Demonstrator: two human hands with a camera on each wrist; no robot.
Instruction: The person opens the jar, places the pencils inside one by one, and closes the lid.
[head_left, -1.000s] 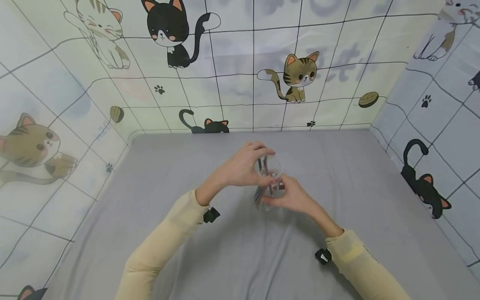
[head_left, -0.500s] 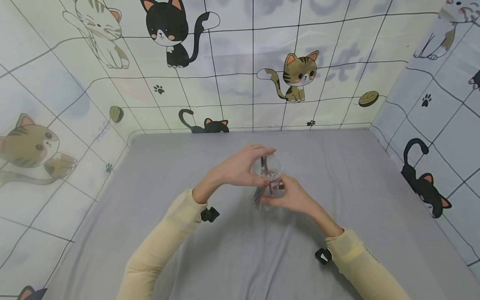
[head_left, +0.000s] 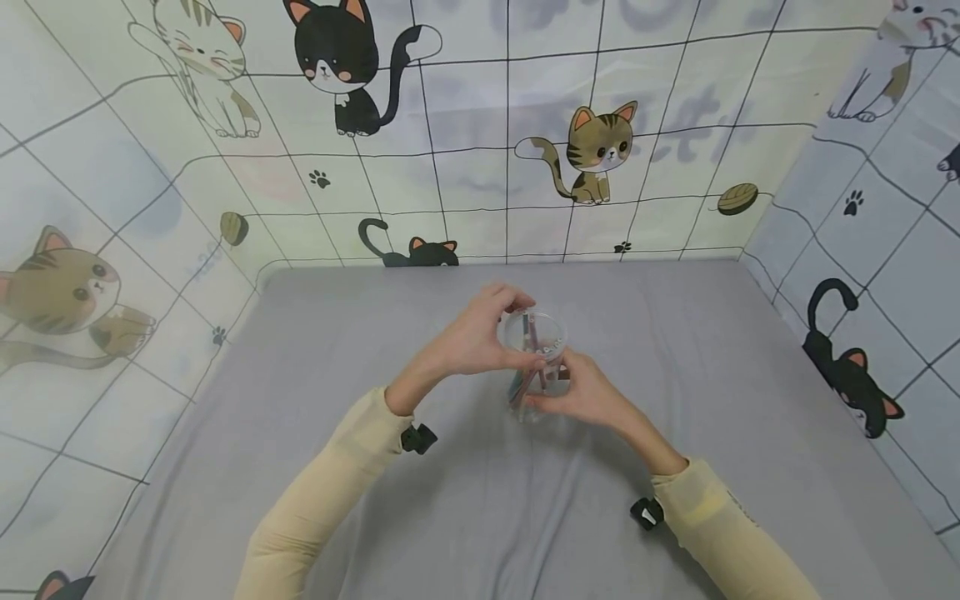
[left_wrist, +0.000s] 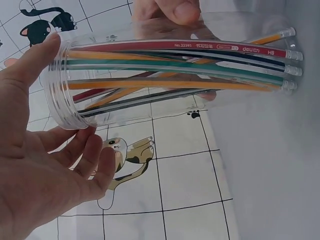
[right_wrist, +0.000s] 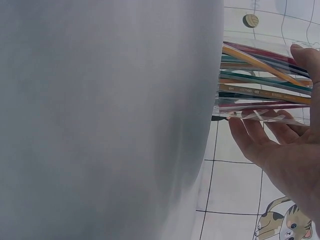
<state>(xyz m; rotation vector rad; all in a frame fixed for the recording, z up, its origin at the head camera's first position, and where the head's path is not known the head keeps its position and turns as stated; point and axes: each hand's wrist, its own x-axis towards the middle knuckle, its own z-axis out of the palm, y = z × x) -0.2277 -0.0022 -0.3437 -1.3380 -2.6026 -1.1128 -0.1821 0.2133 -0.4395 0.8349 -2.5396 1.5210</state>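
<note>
A clear plastic jar [left_wrist: 240, 30] stands upright on the cloth, its round clear lid [left_wrist: 60, 85] at the top. Several pencils [left_wrist: 180, 65] lean inside it, red, green, yellow and dark, with erasers at the bottom. My left hand [head_left: 476, 337] spans the lid, thumb on one side of the rim and curled fingers on the other. Lower down, my right hand [head_left: 588, 392] grips the jar's body between thumb and fingers; the right wrist view shows its fingers [right_wrist: 245, 137] along the jar wall. Part of the jar is hidden behind both hands.
Grey cloth [head_left: 360, 333] with soft folds covers the table. Pale walls [head_left: 465, 108] printed with cats and grid lines enclose it at the back and both sides. A small black device [head_left: 418, 438] sits at the left wrist, another black device [head_left: 647, 512] at the right.
My left hand has shifted and turned on the lid, its fingers drawing back slightly toward the left, uncovering more of the top. The right hand and the jar's base stay in place.
</note>
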